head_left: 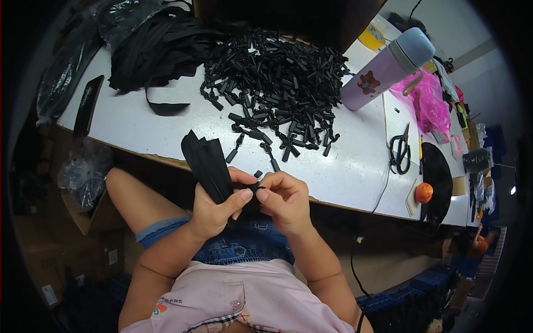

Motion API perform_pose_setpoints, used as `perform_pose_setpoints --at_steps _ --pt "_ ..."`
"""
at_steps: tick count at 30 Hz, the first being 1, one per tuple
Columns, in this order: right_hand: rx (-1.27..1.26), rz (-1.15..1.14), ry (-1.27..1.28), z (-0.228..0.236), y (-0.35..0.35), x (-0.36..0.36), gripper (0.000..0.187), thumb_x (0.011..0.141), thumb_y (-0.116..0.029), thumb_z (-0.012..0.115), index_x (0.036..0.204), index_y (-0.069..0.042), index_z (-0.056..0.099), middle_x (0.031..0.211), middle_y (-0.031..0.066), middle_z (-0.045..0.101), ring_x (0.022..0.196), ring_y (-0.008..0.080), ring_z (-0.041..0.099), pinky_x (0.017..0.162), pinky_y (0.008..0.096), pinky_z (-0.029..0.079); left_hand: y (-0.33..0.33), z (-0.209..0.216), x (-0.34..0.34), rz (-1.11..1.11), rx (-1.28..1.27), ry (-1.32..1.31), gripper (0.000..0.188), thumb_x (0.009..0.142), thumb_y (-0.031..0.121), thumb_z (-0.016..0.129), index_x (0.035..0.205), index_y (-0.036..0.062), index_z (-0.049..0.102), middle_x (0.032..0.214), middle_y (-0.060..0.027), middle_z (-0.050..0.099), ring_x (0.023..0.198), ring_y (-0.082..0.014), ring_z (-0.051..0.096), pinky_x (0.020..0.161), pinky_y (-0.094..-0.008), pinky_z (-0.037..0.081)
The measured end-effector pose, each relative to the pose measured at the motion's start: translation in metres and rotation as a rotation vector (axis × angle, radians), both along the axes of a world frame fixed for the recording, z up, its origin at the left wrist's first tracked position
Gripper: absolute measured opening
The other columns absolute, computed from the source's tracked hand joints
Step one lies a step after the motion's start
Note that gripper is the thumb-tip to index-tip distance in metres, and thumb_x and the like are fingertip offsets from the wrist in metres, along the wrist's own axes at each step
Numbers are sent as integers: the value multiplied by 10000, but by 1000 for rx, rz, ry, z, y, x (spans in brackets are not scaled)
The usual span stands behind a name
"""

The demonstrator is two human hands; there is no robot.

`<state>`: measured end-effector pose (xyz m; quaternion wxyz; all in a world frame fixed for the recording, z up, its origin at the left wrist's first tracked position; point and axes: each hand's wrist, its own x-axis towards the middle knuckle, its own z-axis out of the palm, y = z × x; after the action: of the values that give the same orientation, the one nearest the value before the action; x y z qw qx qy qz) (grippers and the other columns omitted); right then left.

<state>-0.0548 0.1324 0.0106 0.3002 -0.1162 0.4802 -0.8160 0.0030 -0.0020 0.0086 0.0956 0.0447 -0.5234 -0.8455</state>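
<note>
My left hand (217,208) is closed round a fanned bundle of flat black fabric strips (206,164). Its thumb and forefinger also meet at a small black piece (256,186) between the hands. My right hand (287,204) pinches that same piece from the other side. What exactly it is stays partly hidden by the fingertips; a small dark block shows above them. Just beyond the hands, a large heap of small black pulls with looped ends (277,83) covers the middle of the table. A few loose ones lie close to the table's front edge.
On the white table (183,133), more black strips (161,47) lie back left, beside a dark phone-like slab (89,105). A lilac bottle (383,72), scissors (400,150), notebook (395,119), pink bag (427,102) and orange knob-like object (423,192) are at right. A cable hangs over the edge.
</note>
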Motion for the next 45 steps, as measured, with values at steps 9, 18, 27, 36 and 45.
perform_pose_setpoints --at_steps 9,18,27,36,45 --pt "-16 69 -53 2 3 -2 61 752 -7 574 779 5 520 666 -7 503 494 18 390 413 157 301 -1 2 -2 1 -217 105 141 752 54 563 863 -31 552 801 -69 502 493 -46 410 411 -154 316" --pt "360 -351 953 -5 -7 9 96 727 24 568 808 14 517 716 43 506 551 43 412 470 161 324 7 1 -1 91 -236 52 138 751 28 546 883 -10 562 812 -40 513 655 -57 456 579 -170 369" --pt "215 -137 621 -11 -4 7 59 777 -46 545 777 8 521 653 32 475 494 59 381 449 187 308 4 7 1 78 -297 114 160 765 56 550 910 -11 536 834 -62 496 660 -74 454 604 -189 374" --pt "211 -265 1002 -7 -6 3 65 762 -20 545 812 9 514 692 36 477 528 54 398 447 184 310 -8 16 5 -58 -189 -23 149 788 78 561 907 -10 542 811 -53 513 639 -75 472 559 -183 374" --pt "342 92 600 10 -1 -1 130 682 -59 623 762 3 542 557 14 456 428 68 383 397 193 295 0 -1 4 121 -351 119 123 808 113 557 850 -2 538 776 -43 546 725 -94 517 645 -218 418"
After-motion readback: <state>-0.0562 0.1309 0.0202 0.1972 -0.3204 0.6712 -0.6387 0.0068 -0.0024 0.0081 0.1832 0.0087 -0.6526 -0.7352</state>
